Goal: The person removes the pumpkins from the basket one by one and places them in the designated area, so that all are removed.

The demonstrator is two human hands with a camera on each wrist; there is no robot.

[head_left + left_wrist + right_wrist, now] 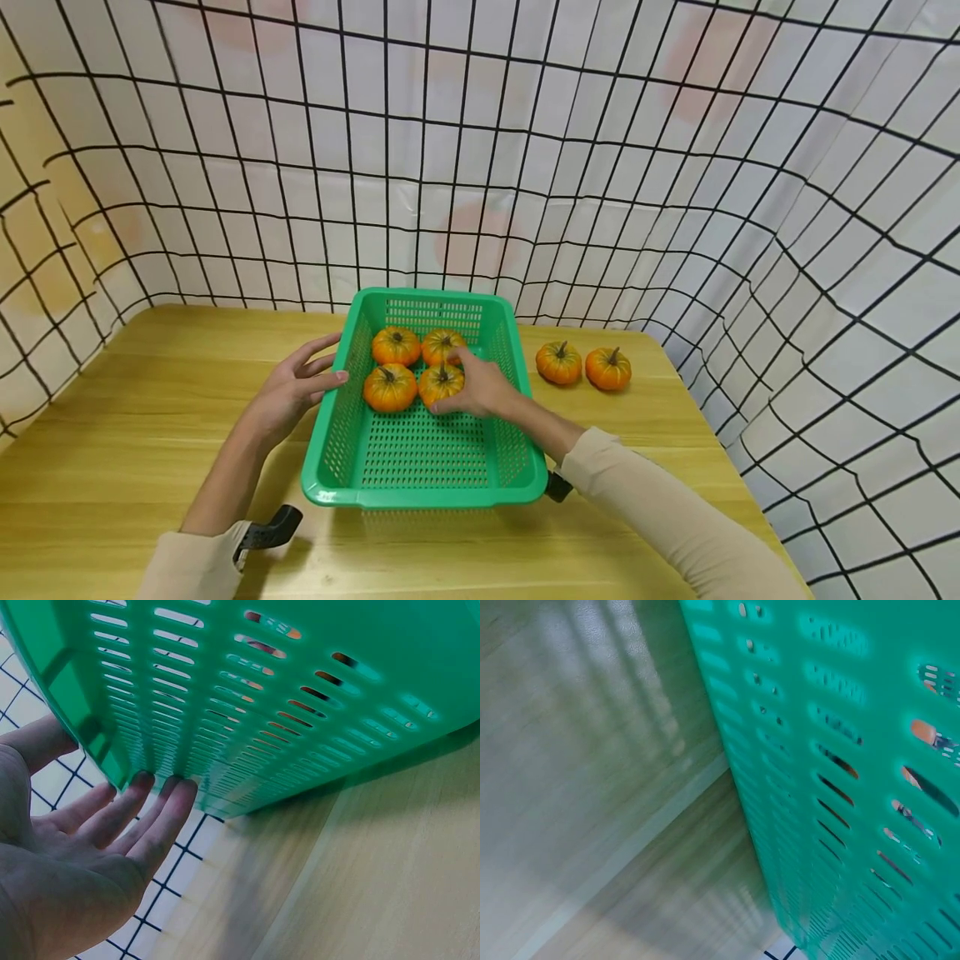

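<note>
In the head view, I'm seeing a black wire grid [453,184] closing off the back and sides of the surface [150,433]. Two outer pumpkins [558,362] are sitting just beside each other there, right of the green basket [427,498]. Inside it, three neighbouring pumpkins [390,389] are sitting close to the near-right pumpkin [433,385], its stem pointing up and its squat body lying wider across than tall. The basket's long axis is running from near to far. The right hand [480,387] is reaching over the right rim, thumb and fingers curling around that pumpkin, parted about its width. The left hand [288,392] is touching the left rim, fingers apart and fairly straight.

In the left wrist view, I'm watching those fingers resting their tips against the basket's slotted outer wall, grasping nothing fully.

In the right wrist view, the basket's slotted wall is rising beside the surface, orange patches showing through; I'm not seeing the right hand, so its grip I cannot tell from there.
</note>
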